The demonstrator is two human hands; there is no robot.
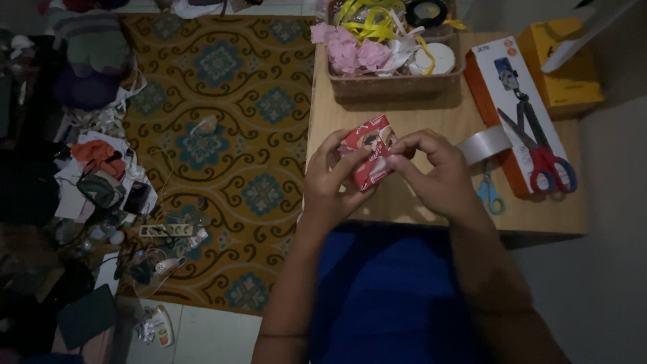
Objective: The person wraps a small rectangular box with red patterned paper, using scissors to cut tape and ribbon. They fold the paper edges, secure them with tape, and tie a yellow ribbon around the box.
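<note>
A person is sitting at a low, light wooden table (418,118), seen from above in dim light. Both hands are holding a small red and white printed packet (367,152) just above the table's near edge, close to the person's blue-clad lap. The left hand (330,182) is gripping the packet's lower left side, thumb lying across its front. The right hand (435,172) is pinching the packet's right edge, fingers curled narrowly around it.

At the back of the table a brown woven basket (394,84) is holding pink fabric flowers (350,47), yellow ribbon (371,23) and rolls of tape. To the right, a long white and orange cardboard box (512,101) is lying flat, with red-handled scissors (539,152) resting on top of it. A roll of grey tape (484,143) is sitting just beside the right hand, and small blue-handled scissors (490,194) are lying near the table's edge. A yellow box (566,67) is sitting at the far right corner.

Left of the table, a mustard and teal patterned rug (222,135) is covering the floor, with a jumble of clothes and cables (101,175) along its left edge.
</note>
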